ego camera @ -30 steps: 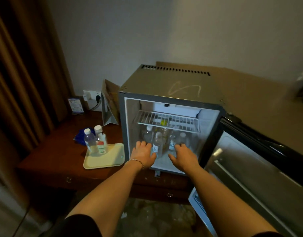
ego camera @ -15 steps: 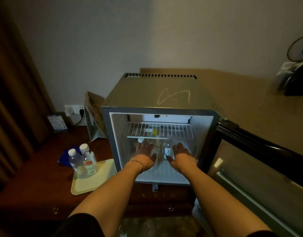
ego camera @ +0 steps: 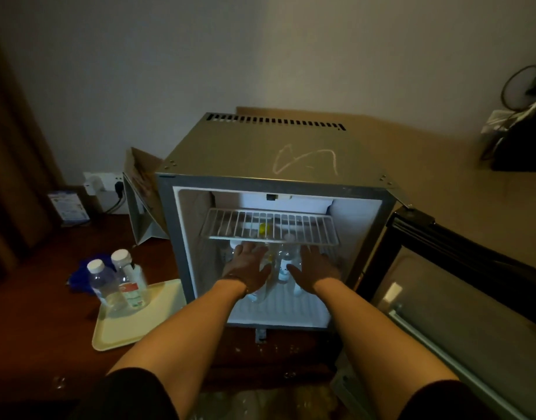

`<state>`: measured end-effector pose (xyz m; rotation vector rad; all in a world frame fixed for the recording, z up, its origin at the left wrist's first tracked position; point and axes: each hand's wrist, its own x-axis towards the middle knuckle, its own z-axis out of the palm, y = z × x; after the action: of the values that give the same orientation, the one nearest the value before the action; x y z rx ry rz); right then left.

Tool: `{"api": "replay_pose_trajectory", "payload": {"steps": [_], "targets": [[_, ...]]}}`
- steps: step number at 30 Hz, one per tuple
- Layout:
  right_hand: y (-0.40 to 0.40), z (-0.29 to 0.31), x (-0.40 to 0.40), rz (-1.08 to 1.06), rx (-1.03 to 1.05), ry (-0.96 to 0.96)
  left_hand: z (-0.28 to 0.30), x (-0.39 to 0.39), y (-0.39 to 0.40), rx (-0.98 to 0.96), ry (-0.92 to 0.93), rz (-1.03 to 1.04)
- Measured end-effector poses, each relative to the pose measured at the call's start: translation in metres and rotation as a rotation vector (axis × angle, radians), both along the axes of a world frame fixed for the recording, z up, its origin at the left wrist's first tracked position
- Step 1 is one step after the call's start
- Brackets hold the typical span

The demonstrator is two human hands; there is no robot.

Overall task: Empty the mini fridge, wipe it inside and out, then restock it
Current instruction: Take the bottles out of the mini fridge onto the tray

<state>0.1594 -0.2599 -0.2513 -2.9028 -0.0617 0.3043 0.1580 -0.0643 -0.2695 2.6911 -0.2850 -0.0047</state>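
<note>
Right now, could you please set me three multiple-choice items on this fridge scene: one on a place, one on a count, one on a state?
1. Where does the tray lie?
A. on the wooden desk, left of the mini fridge
B. on top of the mini fridge
C. on the wire shelf

2. How many bottles stand on the tray?
A. none
B. two
C. five

3. How is the mini fridge door?
A. shut
B. taken off and laid on the desk
C. swung open to the right

Answers:
1 A: the tray rests on the desk beside the mini fridge.
2 B: two white-capped bottles stand together at its far end.
3 C: the door hangs open, and the left hand and right hand reach inside under the wire shelf.
</note>
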Motion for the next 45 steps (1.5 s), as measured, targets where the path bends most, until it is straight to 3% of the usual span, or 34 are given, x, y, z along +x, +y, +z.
{"api": "replay_pose_trajectory", "payload": {"steps": [21,32,37,45], "targets": [[0.011,-0.029,0.016,0.022,0.138,-0.077,-0.018,0.011,-0.002,0.029,0.025,0.048],[0.043,0.018,-0.008,0.104,0.192,-0.034,0.019,-0.02,0.003,-0.045,0.074,0.202],[0.064,0.03,-0.029,0.261,0.101,0.021,0.029,-0.063,0.032,-0.018,0.094,0.267],[0.125,0.03,-0.069,0.553,0.119,-0.077,0.035,-0.134,0.094,-0.013,0.007,0.429]]}}
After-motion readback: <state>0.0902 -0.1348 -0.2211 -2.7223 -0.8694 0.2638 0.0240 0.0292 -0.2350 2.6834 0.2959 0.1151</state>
